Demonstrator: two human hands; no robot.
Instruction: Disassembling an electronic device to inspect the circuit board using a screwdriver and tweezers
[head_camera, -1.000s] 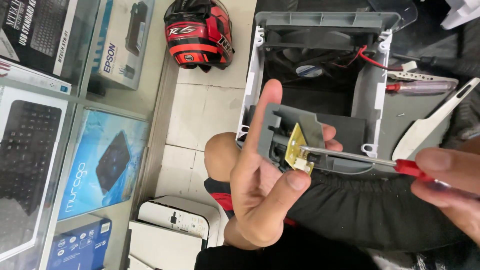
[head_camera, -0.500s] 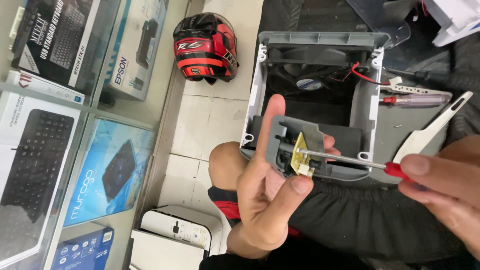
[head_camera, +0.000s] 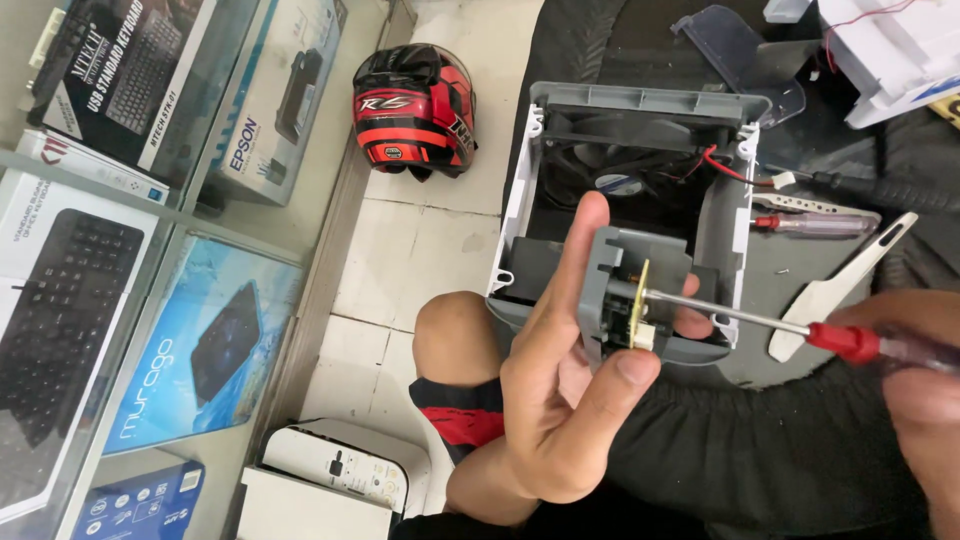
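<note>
Tiled floor behind; left hand (head_camera: 560, 400) pinches small grey plastic bracket (head_camera: 610, 300), right hand (head_camera: 915, 370) grips red-handled screwdriver (head_camera: 740, 318) into it.

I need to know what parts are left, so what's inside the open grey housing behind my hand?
Inside the grey housing, a dark fan with a round hub label, plus red wires leading out to a white connector. The left hand and its small grey part cover the lower interior.

Even daylight, mostly sharp

Glare washes the glass case (head_camera: 150, 250) and white floor tiles (head_camera: 420, 260); the dark cloth (head_camera: 800, 460) loses detail, and the right hand (head_camera: 920, 370) blurs at the edge.
</note>
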